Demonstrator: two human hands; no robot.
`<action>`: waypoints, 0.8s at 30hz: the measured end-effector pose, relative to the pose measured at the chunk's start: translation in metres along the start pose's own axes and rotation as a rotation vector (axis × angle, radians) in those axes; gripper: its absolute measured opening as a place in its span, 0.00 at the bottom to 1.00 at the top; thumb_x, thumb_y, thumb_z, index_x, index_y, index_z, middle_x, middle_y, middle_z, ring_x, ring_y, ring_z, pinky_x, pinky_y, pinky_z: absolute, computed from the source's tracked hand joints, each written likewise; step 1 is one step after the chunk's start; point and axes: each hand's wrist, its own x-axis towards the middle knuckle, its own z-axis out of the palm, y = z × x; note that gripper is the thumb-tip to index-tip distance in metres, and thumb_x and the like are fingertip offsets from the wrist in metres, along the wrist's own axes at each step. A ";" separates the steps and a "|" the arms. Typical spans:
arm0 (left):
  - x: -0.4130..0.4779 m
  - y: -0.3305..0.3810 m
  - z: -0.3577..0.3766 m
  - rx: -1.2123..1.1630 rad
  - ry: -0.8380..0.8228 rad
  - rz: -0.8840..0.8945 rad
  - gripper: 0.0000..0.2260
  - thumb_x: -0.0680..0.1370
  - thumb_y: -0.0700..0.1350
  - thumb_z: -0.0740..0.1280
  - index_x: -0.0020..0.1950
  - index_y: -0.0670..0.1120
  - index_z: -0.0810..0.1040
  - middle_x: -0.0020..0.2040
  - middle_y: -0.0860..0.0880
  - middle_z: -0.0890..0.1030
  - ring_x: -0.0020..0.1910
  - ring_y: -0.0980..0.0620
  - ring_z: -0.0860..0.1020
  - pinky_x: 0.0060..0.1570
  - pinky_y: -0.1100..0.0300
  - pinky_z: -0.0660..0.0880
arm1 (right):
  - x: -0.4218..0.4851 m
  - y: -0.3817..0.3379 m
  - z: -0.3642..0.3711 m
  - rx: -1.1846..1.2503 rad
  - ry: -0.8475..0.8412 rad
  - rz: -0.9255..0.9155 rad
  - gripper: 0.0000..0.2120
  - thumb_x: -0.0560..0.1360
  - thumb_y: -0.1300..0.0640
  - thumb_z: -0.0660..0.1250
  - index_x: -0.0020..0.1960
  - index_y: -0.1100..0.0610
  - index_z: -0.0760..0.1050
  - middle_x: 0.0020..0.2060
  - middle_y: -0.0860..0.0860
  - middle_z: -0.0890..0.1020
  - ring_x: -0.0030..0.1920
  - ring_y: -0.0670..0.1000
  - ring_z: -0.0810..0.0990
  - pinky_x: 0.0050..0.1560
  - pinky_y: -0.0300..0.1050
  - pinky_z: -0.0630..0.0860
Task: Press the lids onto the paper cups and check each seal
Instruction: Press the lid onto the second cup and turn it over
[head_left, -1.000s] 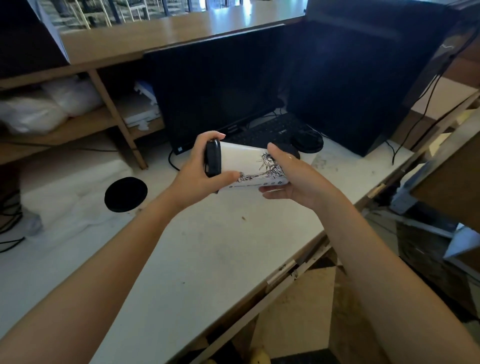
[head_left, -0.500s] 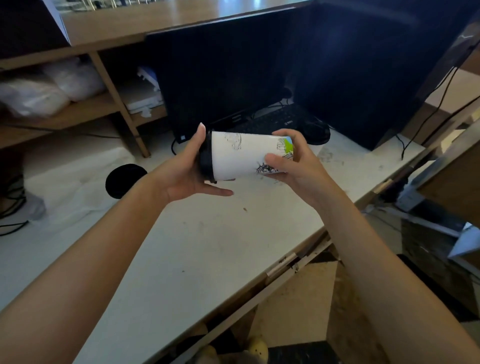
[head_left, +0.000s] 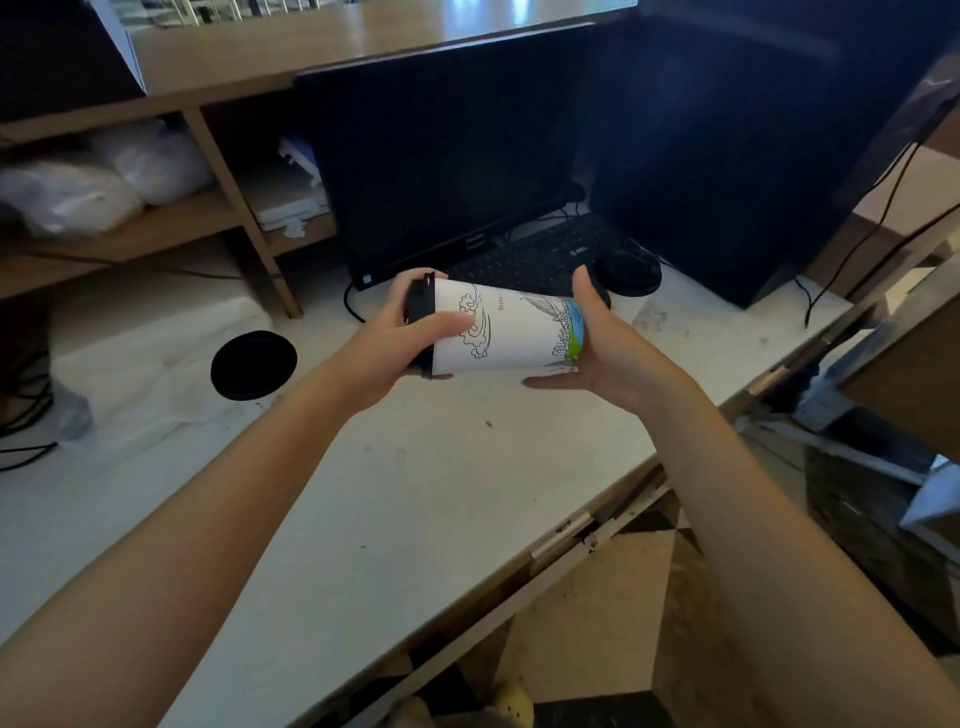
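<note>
A white paper cup (head_left: 511, 332) with line drawings lies on its side in the air above the white table (head_left: 415, 493). A black lid (head_left: 422, 306) sits on its left end. My left hand (head_left: 400, 343) grips that lidded end, thumb across the cup wall and fingers curled behind the lid. My right hand (head_left: 608, 348) cups the base end, palm against the bottom, fingers stretched out beneath it and thumb pointing up.
A loose black lid (head_left: 254, 366) lies on white wrapping at the left, and another black lid (head_left: 631, 273) rests by the keyboard (head_left: 530, 260). A dark monitor (head_left: 447, 156) and computer tower (head_left: 727, 156) stand behind. The table's front edge (head_left: 582, 535) runs diagonally at the right.
The cup has turned about its axis, showing a cloud drawing. My right hand slid from pinching the cup's side to its base, fingers now straight underneath.
</note>
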 end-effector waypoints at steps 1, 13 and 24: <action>0.000 0.000 0.000 0.052 0.008 0.056 0.19 0.74 0.43 0.69 0.61 0.54 0.67 0.54 0.51 0.74 0.49 0.48 0.78 0.35 0.57 0.78 | 0.001 -0.001 0.000 -0.008 -0.023 0.029 0.28 0.76 0.33 0.50 0.62 0.49 0.75 0.56 0.53 0.83 0.55 0.55 0.82 0.51 0.55 0.81; 0.000 0.014 -0.011 0.391 -0.122 0.203 0.37 0.70 0.45 0.73 0.70 0.64 0.55 0.68 0.53 0.64 0.62 0.50 0.72 0.40 0.63 0.80 | 0.003 0.005 0.012 0.207 0.017 -0.138 0.12 0.78 0.52 0.63 0.58 0.57 0.75 0.53 0.54 0.82 0.52 0.52 0.82 0.48 0.51 0.82; 0.007 0.031 -0.020 -0.134 -0.146 -0.336 0.32 0.63 0.69 0.64 0.62 0.53 0.75 0.61 0.45 0.78 0.58 0.41 0.78 0.46 0.41 0.78 | 0.004 0.007 0.006 0.108 -0.072 -0.310 0.13 0.75 0.64 0.65 0.56 0.51 0.71 0.51 0.50 0.80 0.52 0.50 0.81 0.52 0.46 0.81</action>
